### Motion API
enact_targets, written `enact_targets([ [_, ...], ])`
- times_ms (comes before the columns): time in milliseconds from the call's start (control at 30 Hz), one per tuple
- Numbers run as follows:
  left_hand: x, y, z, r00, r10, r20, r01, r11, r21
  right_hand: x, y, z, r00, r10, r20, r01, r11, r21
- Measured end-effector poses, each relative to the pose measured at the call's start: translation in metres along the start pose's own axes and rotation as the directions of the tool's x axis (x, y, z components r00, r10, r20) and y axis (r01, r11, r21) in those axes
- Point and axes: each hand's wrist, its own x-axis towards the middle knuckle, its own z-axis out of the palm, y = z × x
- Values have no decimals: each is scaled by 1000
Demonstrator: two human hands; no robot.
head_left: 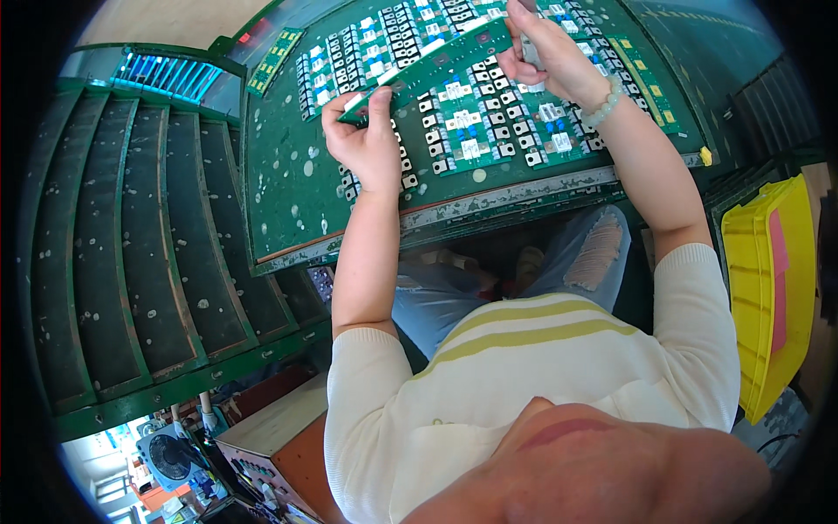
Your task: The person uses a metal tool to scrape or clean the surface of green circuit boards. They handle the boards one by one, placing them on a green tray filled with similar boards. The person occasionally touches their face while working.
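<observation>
Holding a green strip [428, 65] above the counter [288, 188], the left hand [367, 144] kept a closed grip on one end; the right hand [550, 57] pinched the other, over component-filled boards [497, 122].

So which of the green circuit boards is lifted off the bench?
The long narrow strip, held at its ends by left hand and right hand; the others lie flat.

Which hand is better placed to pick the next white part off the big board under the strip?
The right hand, probably. It holds the far end of the green circuit strip directly above the populated panel. The left hand pinches the strip's near end at the panel's left edge, mostly over bare worktable.
</observation>
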Motion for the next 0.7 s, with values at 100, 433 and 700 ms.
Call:
enact_targets([
  [100, 2, 13, 6, 984, -166, 71, 173, 978, -117, -1, -1, -3, 994, -106, 24, 108, 974, -197],
  [433, 3, 47, 15, 917, -353, 186, 396, 863, -315, 1, -2, 2, 953, -274, -127, 243, 946, -216],
  [700, 10, 29, -1, 809, -447, 382, 588, 587, -557, 2, -1, 5, 976, -189, -110, 193, 981, 27],
])
